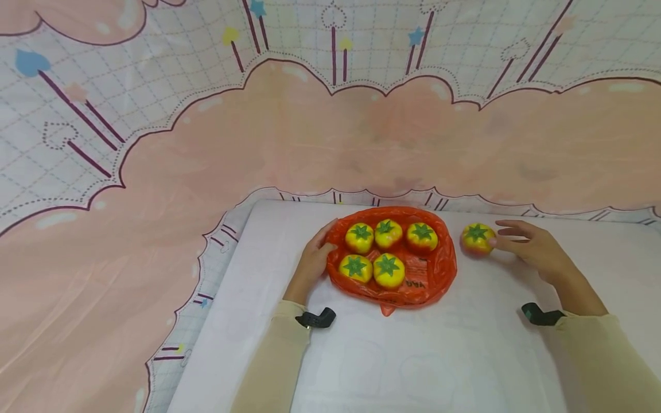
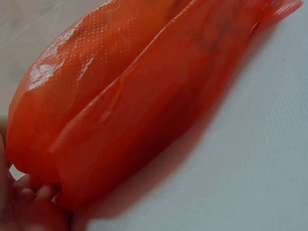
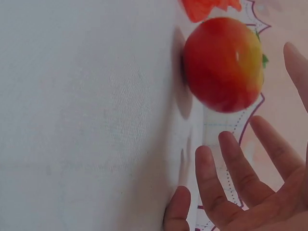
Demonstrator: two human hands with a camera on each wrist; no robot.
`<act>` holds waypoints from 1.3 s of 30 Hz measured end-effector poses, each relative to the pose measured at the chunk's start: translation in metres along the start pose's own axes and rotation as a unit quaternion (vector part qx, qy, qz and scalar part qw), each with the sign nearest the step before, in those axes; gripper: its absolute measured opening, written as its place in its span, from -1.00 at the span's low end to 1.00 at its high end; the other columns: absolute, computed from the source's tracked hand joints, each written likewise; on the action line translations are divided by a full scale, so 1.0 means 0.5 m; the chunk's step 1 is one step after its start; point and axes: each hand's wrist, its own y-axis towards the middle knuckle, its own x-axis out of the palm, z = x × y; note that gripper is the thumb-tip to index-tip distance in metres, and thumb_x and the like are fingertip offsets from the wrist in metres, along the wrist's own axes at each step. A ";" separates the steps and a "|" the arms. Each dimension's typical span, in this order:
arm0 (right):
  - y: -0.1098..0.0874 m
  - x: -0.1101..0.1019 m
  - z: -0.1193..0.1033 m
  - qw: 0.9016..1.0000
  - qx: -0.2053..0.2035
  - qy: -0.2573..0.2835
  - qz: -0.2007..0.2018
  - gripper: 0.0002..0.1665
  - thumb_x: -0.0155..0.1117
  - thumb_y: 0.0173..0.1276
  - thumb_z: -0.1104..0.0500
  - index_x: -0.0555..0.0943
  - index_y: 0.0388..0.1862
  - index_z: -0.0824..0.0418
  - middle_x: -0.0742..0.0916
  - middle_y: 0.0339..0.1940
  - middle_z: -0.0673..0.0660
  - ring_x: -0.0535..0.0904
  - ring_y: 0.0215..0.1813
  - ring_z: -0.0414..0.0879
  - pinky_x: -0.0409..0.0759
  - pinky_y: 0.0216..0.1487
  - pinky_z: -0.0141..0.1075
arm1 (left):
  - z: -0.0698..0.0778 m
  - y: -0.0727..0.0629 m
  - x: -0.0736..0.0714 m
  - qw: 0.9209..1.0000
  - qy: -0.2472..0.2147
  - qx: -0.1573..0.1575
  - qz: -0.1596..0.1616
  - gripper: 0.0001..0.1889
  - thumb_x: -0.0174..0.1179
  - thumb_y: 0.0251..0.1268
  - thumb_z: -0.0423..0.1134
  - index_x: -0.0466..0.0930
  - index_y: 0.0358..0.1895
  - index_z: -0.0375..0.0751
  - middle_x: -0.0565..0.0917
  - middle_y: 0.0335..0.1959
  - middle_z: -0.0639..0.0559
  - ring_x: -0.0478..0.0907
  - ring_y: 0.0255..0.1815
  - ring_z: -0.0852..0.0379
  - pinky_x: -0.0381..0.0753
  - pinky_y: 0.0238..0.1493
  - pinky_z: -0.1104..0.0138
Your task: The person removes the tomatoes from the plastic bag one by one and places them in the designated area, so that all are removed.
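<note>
A round, shiny, red and yellow fruit with a green star-shaped leaf on top [image 1: 476, 240] sits on the white table, just to the right of the bag. The right hand [image 1: 534, 249] is next to it, with its fingers spread. From the right wrist, you can see a gap between the fingers and the fruit, so this hand is holding nothing.

The bag is a thin, crinkly, red plastic bag with its top wide open [image 1: 447, 269]. The left hand [image 1: 311, 258] is at its left side, pinching the edge between thumb and bent fingers. Five more fruits like the first one are inside: three fruits at the back [image 1: 387, 234] and two fruits at the front [image 1: 389, 271]. All five have their green leaves facing up. Some dark print [image 1: 415, 283] shows inside the bag, near the front right.

The person has long, light tan sleeves [image 1: 604, 355], and a black curved piece [image 1: 539, 315] sits at each wrist. Under it all is the smooth white table [image 1: 413, 361]. Behind it hangs a pink and white cloth [image 1: 361, 137] with wavy lines, dots and little blue stars.
</note>
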 end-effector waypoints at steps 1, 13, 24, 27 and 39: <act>-0.002 0.000 0.000 1.000 -0.001 0.002 0.001 0.09 0.22 0.38 -0.37 0.09 0.67 0.13 0.29 0.57 0.44 0.17 0.51 0.51 0.29 0.39 0.45 | 0.000 0.001 0.001 1.000 -0.003 -0.001 -0.001 -0.39 -0.03 0.45 -0.29 0.38 0.45 0.46 0.34 0.55 0.31 0.23 0.60 0.09 0.33 0.55 0.06; -0.018 -0.012 -0.004 0.999 -0.034 0.001 0.037 0.00 0.26 0.42 -0.28 0.16 0.64 0.14 0.37 0.52 0.37 0.28 0.48 0.44 0.36 0.33 0.43 | -0.003 0.015 -0.001 1.000 -0.019 -0.002 -0.005 -0.40 -0.06 0.49 -0.31 0.39 0.44 0.47 0.33 0.55 0.31 0.23 0.60 0.10 0.31 0.56 0.08; -0.037 -0.018 -0.022 0.998 -0.050 0.000 0.043 -0.07 0.27 0.44 -0.21 0.17 0.64 0.08 0.40 0.49 0.32 0.47 0.37 0.10 0.37 0.32 0.44 | -0.002 0.033 -0.008 1.000 -0.006 -0.019 -0.007 -0.41 -0.10 0.51 -0.29 0.34 0.52 0.32 0.32 0.56 0.31 0.21 0.62 0.08 0.37 0.52 0.08; -0.039 -0.017 -0.027 0.997 -0.057 0.001 0.047 -0.08 0.28 0.44 -0.20 0.19 0.63 0.06 0.41 0.48 0.29 0.50 0.29 -0.07 0.39 0.31 0.42 | 0.000 0.038 -0.008 1.000 -0.007 -0.015 -0.010 -0.40 -0.13 0.52 -0.30 0.33 0.53 0.30 0.31 0.57 0.28 0.21 0.62 0.07 0.36 0.52 0.07; -0.044 -0.012 -0.025 0.997 -0.060 -0.003 0.050 -0.07 0.29 0.43 -0.19 0.18 0.64 0.05 0.41 0.50 0.32 0.41 0.38 0.21 0.40 0.29 0.45 | -0.003 0.062 -0.007 0.999 -0.029 0.003 -0.027 -0.36 -0.19 0.48 -0.41 0.33 0.54 0.21 0.33 0.56 0.23 0.18 0.63 0.08 0.28 0.58 0.08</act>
